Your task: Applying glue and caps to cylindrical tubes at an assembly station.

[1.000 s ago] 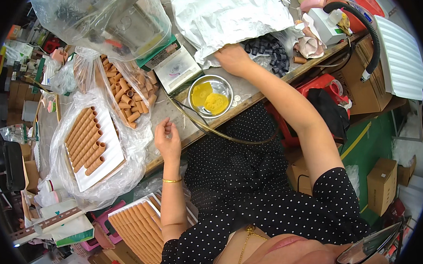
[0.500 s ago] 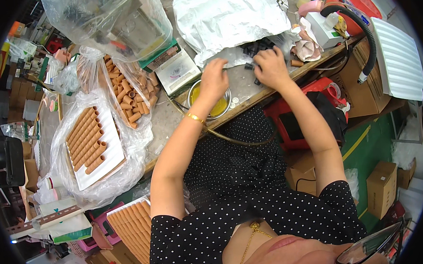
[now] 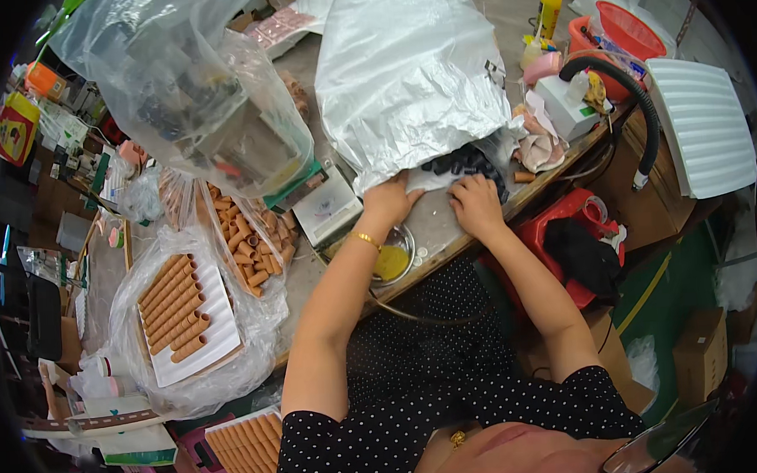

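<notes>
My left hand point(image 3: 387, 203) rests on the lower edge of a big white plastic bag point(image 3: 408, 72) lying on the workbench, fingers on the plastic. My right hand point(image 3: 476, 204) lies beside it at the bag's mouth, fingers touching a heap of small dark pieces point(image 3: 464, 163) that spill from the bag. Whether either hand grips anything is hidden by the fingers. Under my left wrist sits a small metal bowl point(image 3: 393, 260) with yellow content.
A small scale point(image 3: 327, 208) stands left of the bowl. Orange-brown tubes lie in rows on a white tray point(image 3: 196, 319) inside a clear bag, more loose ones point(image 3: 246, 239) behind. A clear bag point(image 3: 192, 101) bulges at the back left. A red basket point(image 3: 621, 40) sits far right.
My left hand has come up from the bench's front edge, over the bowl, to the white bag. My right hand has shifted slightly along the bag's mouth to the dark pieces.
</notes>
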Demonstrator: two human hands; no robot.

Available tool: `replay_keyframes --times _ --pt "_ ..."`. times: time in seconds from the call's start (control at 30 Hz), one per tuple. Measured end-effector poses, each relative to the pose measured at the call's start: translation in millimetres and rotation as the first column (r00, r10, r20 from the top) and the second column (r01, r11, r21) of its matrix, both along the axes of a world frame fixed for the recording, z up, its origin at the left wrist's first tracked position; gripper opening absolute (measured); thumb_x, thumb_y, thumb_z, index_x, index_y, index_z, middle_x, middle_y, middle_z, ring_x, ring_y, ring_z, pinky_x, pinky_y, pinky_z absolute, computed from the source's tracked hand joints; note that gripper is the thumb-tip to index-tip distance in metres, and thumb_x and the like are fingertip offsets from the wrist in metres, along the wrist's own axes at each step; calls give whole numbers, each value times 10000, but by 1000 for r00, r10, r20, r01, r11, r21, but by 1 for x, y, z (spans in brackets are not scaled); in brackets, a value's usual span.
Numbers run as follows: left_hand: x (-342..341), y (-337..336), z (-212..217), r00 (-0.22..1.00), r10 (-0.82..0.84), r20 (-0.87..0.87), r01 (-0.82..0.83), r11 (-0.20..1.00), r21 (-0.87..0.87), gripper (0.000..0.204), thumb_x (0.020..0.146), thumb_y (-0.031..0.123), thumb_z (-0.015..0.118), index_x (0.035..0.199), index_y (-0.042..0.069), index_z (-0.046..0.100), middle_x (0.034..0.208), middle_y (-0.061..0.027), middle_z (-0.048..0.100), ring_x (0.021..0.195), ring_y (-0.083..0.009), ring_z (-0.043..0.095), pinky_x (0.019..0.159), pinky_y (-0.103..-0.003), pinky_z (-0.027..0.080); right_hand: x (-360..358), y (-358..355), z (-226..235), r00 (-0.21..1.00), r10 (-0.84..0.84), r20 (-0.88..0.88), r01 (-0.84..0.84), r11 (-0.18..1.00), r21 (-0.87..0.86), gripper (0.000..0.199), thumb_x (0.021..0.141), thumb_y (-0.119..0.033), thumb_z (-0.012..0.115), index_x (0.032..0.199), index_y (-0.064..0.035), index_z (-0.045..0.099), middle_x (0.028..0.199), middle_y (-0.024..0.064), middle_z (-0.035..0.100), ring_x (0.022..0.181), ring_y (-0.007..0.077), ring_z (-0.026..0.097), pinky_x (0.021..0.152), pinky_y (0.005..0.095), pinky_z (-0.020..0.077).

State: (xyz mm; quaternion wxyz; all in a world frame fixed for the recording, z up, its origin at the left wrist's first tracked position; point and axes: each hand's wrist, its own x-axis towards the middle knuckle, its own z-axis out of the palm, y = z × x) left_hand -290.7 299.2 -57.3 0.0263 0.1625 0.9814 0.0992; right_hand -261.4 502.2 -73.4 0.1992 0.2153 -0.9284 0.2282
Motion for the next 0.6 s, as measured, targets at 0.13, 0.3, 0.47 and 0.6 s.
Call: replay_keyframes --times 0.13,0.3,0.47,0.6 --pt "-4 7 0 990 119 72 -117 992 -37 798 817 658 397 1300 24 415 1333 -180 436 1214 -324 432 996 -386 347 5 -4 1 999 -41 -1 41 999 -11 210 688 -155 666 883 -88 629 931 71 577 941 263 501 824 399 365" --pt "-12 5 11 978 102 182 -121 988 94 755 819 620 437 1280 23 435 1353 -219 389 1242 -351 386 1019 -425 310 6 -4 8 999 -42 13 42 999 7 248 683 -147 658 918 -86 613 939 73 575 959 259 502 828 397 363" --pt "19 -5 21 998 18 64 -29 984 173 613 789 441 601 1197 -3 486 1265 -231 460 1154 -360 457 959 -414 377 7 -3 7 1000 -24 -18 23 999 -26 242 685 -129 650 919 -82 612 935 76 583 939 259 510 824 394 364" --pt "67 -22 32 997 -27 -77 53 931 360 522 771 303 672 1160 -8 516 1228 -212 496 1123 -357 482 953 -385 394 8 -3 8 998 -4 -56 1 998 -56 250 686 -100 649 930 -72 603 921 86 590 930 260 516 825 392 367"
